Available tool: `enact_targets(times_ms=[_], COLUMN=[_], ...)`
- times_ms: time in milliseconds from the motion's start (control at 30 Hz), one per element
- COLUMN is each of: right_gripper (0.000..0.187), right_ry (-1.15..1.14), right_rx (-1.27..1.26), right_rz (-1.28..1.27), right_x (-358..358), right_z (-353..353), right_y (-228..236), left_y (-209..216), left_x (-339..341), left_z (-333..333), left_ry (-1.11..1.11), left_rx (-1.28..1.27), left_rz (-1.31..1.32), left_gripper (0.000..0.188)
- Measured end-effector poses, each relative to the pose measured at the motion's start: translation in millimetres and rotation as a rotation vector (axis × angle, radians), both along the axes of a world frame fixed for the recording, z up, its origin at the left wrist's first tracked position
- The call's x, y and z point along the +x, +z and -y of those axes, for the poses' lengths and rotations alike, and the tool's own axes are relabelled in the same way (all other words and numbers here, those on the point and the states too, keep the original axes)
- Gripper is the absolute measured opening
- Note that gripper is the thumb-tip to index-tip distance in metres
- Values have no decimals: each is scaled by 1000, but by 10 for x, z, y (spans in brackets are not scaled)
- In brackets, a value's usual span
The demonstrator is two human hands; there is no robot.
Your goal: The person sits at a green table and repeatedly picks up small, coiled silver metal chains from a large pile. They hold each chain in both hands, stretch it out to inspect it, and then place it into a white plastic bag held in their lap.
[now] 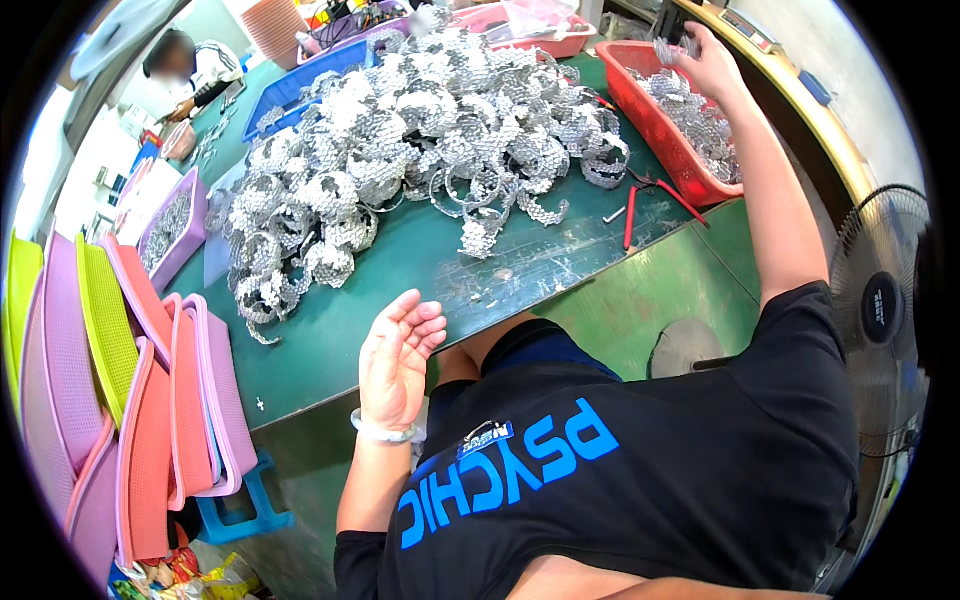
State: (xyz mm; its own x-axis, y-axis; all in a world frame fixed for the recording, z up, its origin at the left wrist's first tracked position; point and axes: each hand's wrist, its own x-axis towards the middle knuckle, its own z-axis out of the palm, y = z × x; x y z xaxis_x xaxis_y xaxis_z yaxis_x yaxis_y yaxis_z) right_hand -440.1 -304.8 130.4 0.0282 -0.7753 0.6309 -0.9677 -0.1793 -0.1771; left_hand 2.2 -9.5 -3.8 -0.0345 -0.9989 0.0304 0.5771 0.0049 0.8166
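Note:
A large heap of silver, scale-patterned metal bands [400, 130], curled like open bracelets, covers the green table [560, 260]. At the far right, my right hand [712, 68] is reached out over a red plastic basket [640, 115]. Its fingers pinch a silver curled band [672, 50]; more silver bands lie in the basket below. My left hand [395, 365] is raised by the table's near edge, palm turned up to the right. Its fingers are loosely bent with nothing in them. Red-handled pliers [630, 218] lie between the heap and the basket.
Stacked purple, green and coral plastic baskets [150, 400] stand at the left above a blue stool [245, 505]. A purple tray [175, 235] and a blue tray [285, 95] flank the heap. Another person [195, 75] sits at the far left. A fan [880, 305] is at the right.

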Motion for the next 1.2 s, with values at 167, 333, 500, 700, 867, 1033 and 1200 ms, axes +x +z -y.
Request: enact_targets(times_ms=[167,333,500,700,867,1033,1200], right_gripper=[53,43,48,35,42,44,44], right_ry=[175,683,817,830,857,998,951], right_rx=[-212,112,78,29,177,57,28], right_rz=[-224,-122,-335,-490,-501,-363,-286], right_x=[600,1623,2134,2180,2160,2333,3062], right_z=[-143,-642,-854,-749,-728,-665,-282], right_y=[0,-223,-445,-529,-429,-195,-54], left_y=[-10,5,14,-4,-35,-49,-22], left_x=[16,42,82,121,129,142,131], left_z=[-39,-64,-118,-151,-147,-142,-142], left_ry=[25,44,61,66,57,61,60], left_rx=[11,26,32,34,31,51,55], left_rz=[36,86,101,98,86,84,89], left_gripper=[49,45,42,40,40,39,37])
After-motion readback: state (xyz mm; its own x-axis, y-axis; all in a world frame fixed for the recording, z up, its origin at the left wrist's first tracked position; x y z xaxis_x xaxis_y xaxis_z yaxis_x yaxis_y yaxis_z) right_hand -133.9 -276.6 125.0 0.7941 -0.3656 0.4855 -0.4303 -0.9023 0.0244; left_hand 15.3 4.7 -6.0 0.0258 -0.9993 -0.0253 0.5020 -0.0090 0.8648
